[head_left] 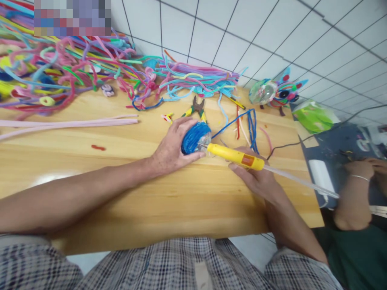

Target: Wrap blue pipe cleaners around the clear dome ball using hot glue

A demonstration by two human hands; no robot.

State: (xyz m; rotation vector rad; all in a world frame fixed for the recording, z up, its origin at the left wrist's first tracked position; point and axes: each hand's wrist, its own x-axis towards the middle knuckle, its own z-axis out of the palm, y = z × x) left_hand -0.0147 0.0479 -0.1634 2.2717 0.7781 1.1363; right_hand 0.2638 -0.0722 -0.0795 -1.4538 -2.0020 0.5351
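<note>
My left hand (171, 145) is wrapped round a rounded clear piece partly covered in blue pipe cleaner (193, 137), held just above the wooden table. In my right hand (256, 175) is a yellow hot glue gun (234, 155), a clear glue stick (302, 181) jutting from its back end. Its metal nozzle meets the uncovered clear side of the rounded piece, by my left thumb. From that piece a blue strand runs right to a folded length of blue pipe cleaner (253, 129). Behind my left hand lie pliers (198, 105) with yellow-green handles, jaws pointing away.
Heaps of coloured pipe cleaners (90, 72) line the tiled wall. A finished-looking pipe-cleaner animal (286, 94) stands at the back right, near a green plastic packet (314, 117). A black cord (341, 125) crosses the right edge. A co-worker's arm (353, 197) rests at the neighbouring dark table.
</note>
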